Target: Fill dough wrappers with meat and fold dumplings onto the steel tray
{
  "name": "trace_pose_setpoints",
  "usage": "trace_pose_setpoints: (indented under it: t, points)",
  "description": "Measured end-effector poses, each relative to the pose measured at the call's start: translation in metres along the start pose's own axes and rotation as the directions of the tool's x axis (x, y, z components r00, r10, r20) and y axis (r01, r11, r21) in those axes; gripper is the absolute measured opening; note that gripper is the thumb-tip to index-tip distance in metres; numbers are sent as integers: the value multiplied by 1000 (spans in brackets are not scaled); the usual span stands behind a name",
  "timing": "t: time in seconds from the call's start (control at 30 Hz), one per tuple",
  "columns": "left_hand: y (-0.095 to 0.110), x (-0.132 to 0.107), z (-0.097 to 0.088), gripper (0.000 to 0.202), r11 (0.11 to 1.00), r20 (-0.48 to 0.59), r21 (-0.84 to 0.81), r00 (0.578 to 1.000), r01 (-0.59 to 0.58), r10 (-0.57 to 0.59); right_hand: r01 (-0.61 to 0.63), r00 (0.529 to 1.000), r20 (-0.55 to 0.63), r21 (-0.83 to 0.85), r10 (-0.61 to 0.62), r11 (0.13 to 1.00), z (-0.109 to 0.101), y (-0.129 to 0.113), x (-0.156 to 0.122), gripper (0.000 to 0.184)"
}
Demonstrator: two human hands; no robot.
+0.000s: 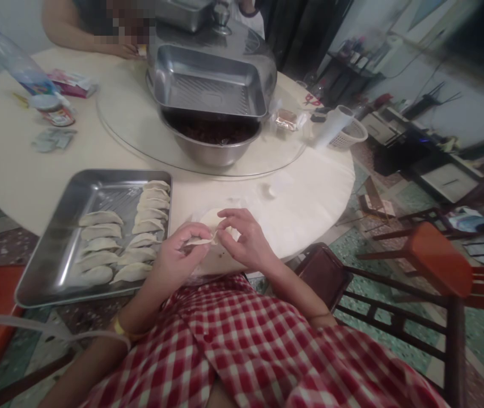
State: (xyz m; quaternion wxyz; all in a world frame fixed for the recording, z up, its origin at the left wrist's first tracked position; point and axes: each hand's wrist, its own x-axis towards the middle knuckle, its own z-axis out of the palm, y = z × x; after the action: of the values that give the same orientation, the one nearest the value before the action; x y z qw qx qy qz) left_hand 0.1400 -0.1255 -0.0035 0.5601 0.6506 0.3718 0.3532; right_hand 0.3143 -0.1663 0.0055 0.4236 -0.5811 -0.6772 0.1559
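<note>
Between my two hands, over the table's near edge, is a pale folded dumpling (199, 241). My left hand (185, 246) is closed around its left part, thumb below and fingers above. The thumb and forefinger of my right hand (244, 238) pinch its right end. Behind the hands lies a stack of round dumpling wrappers (210, 218), partly covered by my fingers. To the left, a metal tray (61, 226) holds two rows of finished dumplings (101, 230).
A steel bowl of dark filling (216, 148) stands on the glass turntable (127, 139), below an empty-looking steel pan (210, 85). A bottle (16, 59) and a jar (52, 110) are at left. Another person's hand (130, 51) is across the table. A wooden chair (399, 306) stands at right.
</note>
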Motion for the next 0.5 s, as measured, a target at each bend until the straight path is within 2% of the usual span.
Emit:
trace_pose_setpoints:
  t: [0.27,0.5]
  points:
    - [-3,4,2,11,995,-15,84,999,-48,49,-35,999,25,110,32,993,0,-6,-2,8]
    - [4,5,8,15,999,-77,-28,996,45,-47,104,994,-21,92,-103,990,-4,-7,-5,10]
